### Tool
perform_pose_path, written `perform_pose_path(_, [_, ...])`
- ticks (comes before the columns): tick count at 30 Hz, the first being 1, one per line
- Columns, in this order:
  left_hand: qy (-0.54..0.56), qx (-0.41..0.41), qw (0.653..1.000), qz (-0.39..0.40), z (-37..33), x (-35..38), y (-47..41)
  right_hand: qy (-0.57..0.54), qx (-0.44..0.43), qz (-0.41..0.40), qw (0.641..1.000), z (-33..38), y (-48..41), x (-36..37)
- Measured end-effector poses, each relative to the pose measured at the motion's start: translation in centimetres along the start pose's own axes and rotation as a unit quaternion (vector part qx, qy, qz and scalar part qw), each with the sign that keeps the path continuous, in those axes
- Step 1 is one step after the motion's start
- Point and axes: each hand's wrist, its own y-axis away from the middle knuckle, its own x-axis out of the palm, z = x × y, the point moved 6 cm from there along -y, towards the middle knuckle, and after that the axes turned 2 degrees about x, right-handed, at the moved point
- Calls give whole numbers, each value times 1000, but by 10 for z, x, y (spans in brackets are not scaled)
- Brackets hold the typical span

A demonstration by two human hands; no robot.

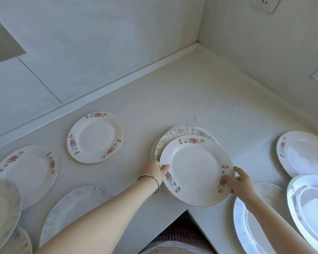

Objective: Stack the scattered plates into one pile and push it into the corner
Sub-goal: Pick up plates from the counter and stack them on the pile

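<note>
plate [196, 171]: floral one, gripped by its rim in both hands, sitting off-centre on the pile [174, 136]
hands: left [154, 171] and right [240, 184] clamped on opposite edges
tip: I'd nudge it back and square it before letting go
worktop [191, 99]: pale L-shape, loose plates both sides
corner [197, 45]: well off, path looks open

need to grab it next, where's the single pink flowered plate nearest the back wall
In the head view it lies left of centre: the pink flowered plate sits alone on the counter near the back ledge, left of the started pile.
</note>
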Motion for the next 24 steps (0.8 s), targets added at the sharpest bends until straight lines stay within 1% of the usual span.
perform_pose_path(4, [-25,16,999,12,0,0,-2,16,13,-7,1000,-1,-10,7])
perform_pose_path(8, [-24,1,1000,-9,4,-5,-9,86,5,3,996,5,-19,16])
perform_pose_path(11, [-43,-12,999,-17,10,-8,-13,130,-16,6,991,7,-22,22])
perform_pose_path(15, [-83,-3,996,-20,7,-10,-19,147,-15,-14,989,11,-20,21])
perform_pose_path(18, [-107,14,994,0,6,-10,-19,184,-17,-39,982,22,-8,18])
perform_pose_path(19, [-100,18,995,9,6,-11,-18,201,-31,-66,977,29,0,17])
perform_pose_path(20, [-87,19,996,10,9,-13,-16,211,-69,-95,970,41,11,20])
perform_pose_path(21, [-71,18,997,2,15,-19,-13,216,-133,-108,961,55,26,31])
perform_pose_path(22, [-57,17,998,-18,24,-28,-10,217,-206,-90,950,70,42,51])
perform_pose_path(23, [-42,11,998,-46,37,-38,-5,226,-266,-31,937,81,58,79])
perform_pose_path(24, [-25,0,997,-75,52,-47,0,242,-299,54,921,86,72,112])
